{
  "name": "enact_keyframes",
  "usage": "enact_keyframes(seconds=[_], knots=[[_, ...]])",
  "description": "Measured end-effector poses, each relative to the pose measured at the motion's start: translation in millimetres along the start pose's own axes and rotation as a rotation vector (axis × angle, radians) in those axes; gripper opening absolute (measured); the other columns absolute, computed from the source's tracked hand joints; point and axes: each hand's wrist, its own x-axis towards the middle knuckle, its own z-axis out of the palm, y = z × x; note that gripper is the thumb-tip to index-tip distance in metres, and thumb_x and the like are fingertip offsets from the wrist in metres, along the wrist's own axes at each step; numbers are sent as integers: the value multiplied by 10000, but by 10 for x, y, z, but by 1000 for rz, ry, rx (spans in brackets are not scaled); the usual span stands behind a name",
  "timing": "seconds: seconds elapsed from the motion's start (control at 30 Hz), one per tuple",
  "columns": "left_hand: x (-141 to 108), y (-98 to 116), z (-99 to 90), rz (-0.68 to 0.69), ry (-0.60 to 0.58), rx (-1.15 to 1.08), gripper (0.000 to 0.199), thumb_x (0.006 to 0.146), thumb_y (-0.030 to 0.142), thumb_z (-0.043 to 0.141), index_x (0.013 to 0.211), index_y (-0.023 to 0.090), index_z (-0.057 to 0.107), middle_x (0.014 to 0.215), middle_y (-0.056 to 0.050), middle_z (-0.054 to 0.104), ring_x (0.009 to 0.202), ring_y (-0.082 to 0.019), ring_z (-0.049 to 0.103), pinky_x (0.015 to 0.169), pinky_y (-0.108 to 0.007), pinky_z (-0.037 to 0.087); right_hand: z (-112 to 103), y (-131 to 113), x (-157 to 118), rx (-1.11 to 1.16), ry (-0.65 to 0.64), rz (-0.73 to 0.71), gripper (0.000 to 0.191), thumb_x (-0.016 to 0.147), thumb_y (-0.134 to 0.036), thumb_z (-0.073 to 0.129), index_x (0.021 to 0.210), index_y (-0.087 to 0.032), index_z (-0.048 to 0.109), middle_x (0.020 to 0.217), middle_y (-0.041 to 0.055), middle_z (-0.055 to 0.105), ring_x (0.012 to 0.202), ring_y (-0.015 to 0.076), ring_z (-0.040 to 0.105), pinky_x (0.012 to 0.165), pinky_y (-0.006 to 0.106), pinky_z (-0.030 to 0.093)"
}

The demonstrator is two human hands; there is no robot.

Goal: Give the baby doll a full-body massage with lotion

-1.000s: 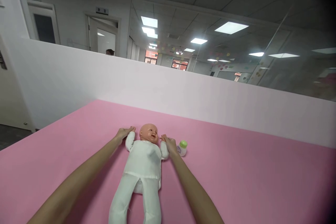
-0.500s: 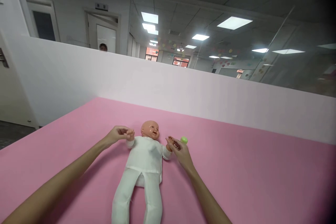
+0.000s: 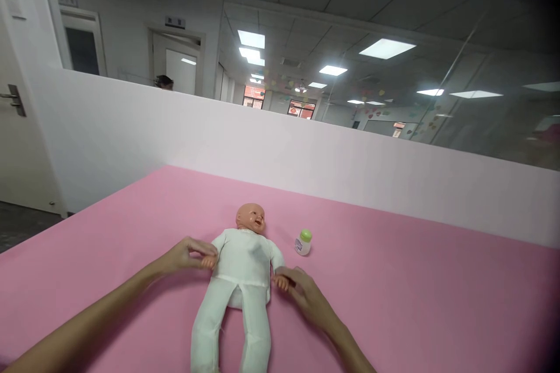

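Note:
A baby doll point(image 3: 245, 259) with a bald head and a white cloth body lies on its back on the pink table point(image 3: 394, 291). Its head points away from me and its face is turned to the right. My left hand point(image 3: 186, 253) is closed around the doll's hand on the left side, beside its waist. On the other side, my right hand point(image 3: 306, 294) pinches the doll's other hand, also low by its waist. Both of the doll's arms lie down along its body. A small bottle point(image 3: 303, 243) with a green cap and a printed label stands right of the doll's shoulder.
A white low wall point(image 3: 306, 151) runs along the table's far edge, with glass above it. At the far left is a door with a handle point(image 3: 16, 100). Behind the wall, part of a person's head point(image 3: 164, 82) shows near another doorway.
Both my hands have moved toward me with the doll's hands, bringing its arms from raised beside the shoulders down to the waist. The bottle, mostly hidden before, now shows fully.

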Motion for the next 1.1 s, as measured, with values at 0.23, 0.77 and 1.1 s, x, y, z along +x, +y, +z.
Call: enact_keyframes(seconds=[0.23,0.77,1.1], knots=[[843,62,-19,-55,499,-219,423,760,526,814,991,173,799,1051,-111,782,973,-265,695,854,-348,538,-64,210,1031,378,534,91,534,824,-635,690,1119,-193,741,1268,145,728,1201,322,655,1015,440,512],[1142,-400,-188,-372,637,-302,512,635,635,847,785,158,738,769,-82,743,710,-219,680,631,-308,517,174,533,1425,291,555,263,520,901,-627,557,1021,-173,778,1083,127,798,1052,288,726,913,357,527],[22,47,-219,-41,64,-8,306,801,406,818,1028,202,826,1063,-106,790,1009,-297,706,883,-381,537,12,-21,464,28,72,-8,303,939,-408,622,1171,-261,751,1036,50,770,879,243,663,791,343,505]])
